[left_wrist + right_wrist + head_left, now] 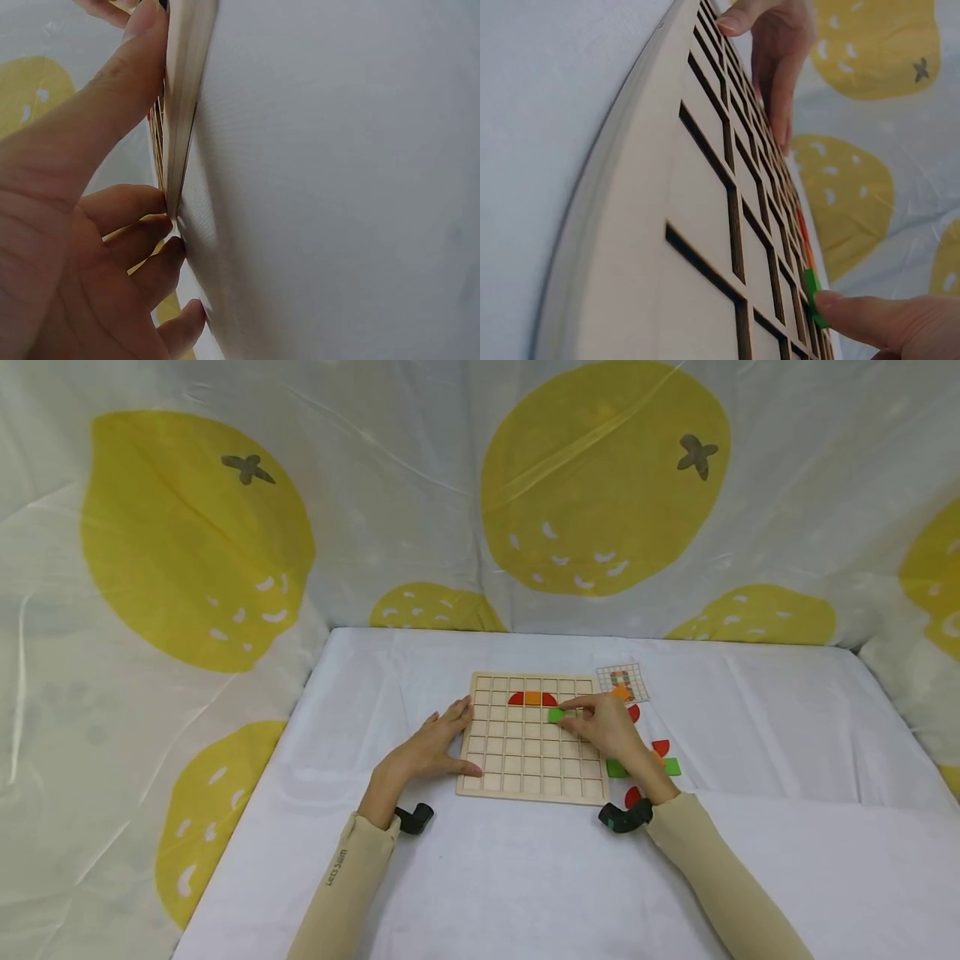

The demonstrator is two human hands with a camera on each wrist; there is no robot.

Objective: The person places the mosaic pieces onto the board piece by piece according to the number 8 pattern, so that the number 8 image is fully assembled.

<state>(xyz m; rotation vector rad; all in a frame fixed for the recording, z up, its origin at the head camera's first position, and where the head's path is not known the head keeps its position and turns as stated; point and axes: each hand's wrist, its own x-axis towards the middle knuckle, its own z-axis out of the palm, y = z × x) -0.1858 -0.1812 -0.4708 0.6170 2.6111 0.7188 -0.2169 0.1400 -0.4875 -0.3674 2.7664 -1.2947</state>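
Note:
A wooden grid board [510, 762] lies flat on the white table. In one of its upper rows sit an orange square [532, 698] and two red quarter-round pieces [516, 699], one on each side of it. My right hand [609, 727] pinches a green square tile [556, 715] just below the right red piece; the right wrist view shows the green tile [814, 298] tilted at the grid. My left hand [429, 748] rests along the board's left edge, thumb on the frame and fingers spread against the side. In the left wrist view the board's edge [187, 82] meets those fingers.
Right of the board lie loose red pieces [661, 747] and green pieces [672, 767], partly hidden by my right forearm. A small gridded pattern card [633, 674] is at the board's upper right corner, with an orange piece [622, 692] on it. Lemon-print cloth [600, 477] hangs behind the table.

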